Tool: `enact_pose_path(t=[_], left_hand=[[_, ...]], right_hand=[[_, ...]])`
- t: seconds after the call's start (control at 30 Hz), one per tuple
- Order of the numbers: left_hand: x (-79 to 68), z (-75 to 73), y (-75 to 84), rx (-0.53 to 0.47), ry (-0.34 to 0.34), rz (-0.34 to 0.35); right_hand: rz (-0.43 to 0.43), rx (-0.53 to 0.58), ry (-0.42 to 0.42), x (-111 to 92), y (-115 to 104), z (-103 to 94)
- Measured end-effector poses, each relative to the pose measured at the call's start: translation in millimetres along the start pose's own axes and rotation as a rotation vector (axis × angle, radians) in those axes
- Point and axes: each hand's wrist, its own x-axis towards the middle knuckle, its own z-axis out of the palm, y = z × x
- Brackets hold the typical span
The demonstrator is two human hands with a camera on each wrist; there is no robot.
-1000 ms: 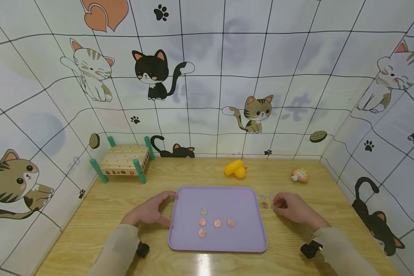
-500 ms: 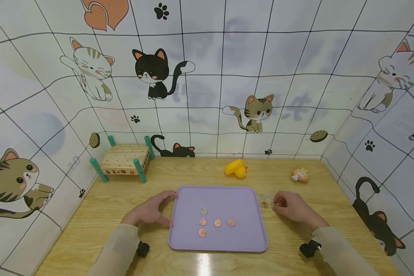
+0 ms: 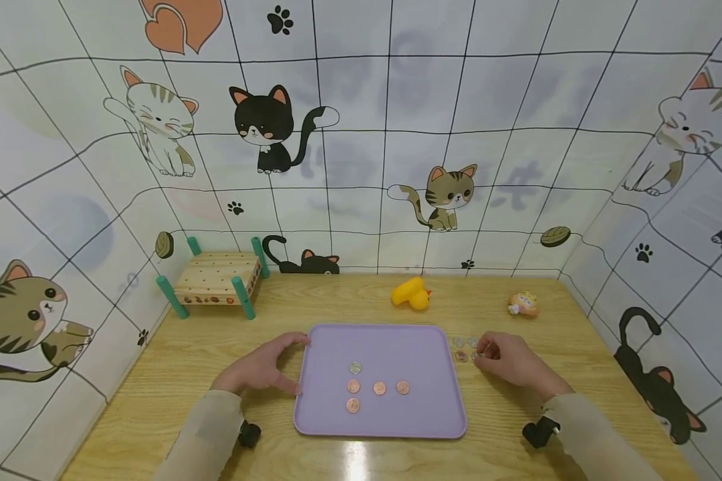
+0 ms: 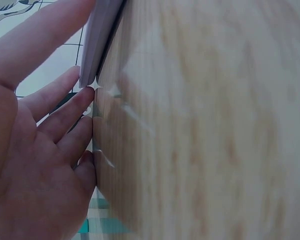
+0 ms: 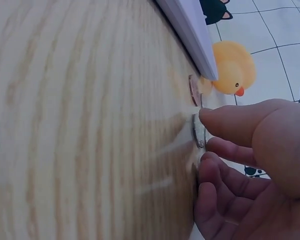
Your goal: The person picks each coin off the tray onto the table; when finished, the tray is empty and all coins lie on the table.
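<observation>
My left hand (image 3: 263, 363) rests at the left edge of a purple tray (image 3: 391, 421), thumb and fingers spread and nearly straight against the rim. In the left wrist view its fingertips sit low by the table. On the tray lie a silver coin (image 3: 355, 367) and several copper coins (image 3: 380, 388). To the tray's right, my right hand (image 3: 511, 359) pinches another silver coin (image 5: 199, 130) at its edges with thumb and forefinger, down at the tabletop. Beside it lie two silver coins (image 3: 458, 342) and a copper coin (image 3: 461, 357).
A yellow toy duck (image 3: 412, 294) lies behind the tray, and a small orange figure (image 3: 523, 304) stands at the back right. A toy bed (image 3: 218, 279) with green posts occupies the back left. Cat-print walls (image 3: 361, 167) enclose the wooden table (image 3: 313, 300).
The right hand's fingers shift very slightly at the silver coin. The left hand, the tray and the other coins stay where they are.
</observation>
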Motion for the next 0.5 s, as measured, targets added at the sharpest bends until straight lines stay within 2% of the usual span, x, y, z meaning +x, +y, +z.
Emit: enact_pose_path(t=[0.17, 0.27, 0.5], left_hand=[[0.4, -0.1, -1.2, 0.001, 0.003, 0.003], [0.4, -0.2, -1.3, -0.001, 0.005, 0.004], [-0.5, -0.3, -0.6, -0.001, -0.001, 0.019]], right_hand=[[0.03, 0.04, 0.02, 6.3, -2.2, -6.7], [0.03, 0.027, 0.034, 12.1, -6.8, -10.0], [-0.048, 0.05, 0.004, 25.4, -28.2, -9.6]])
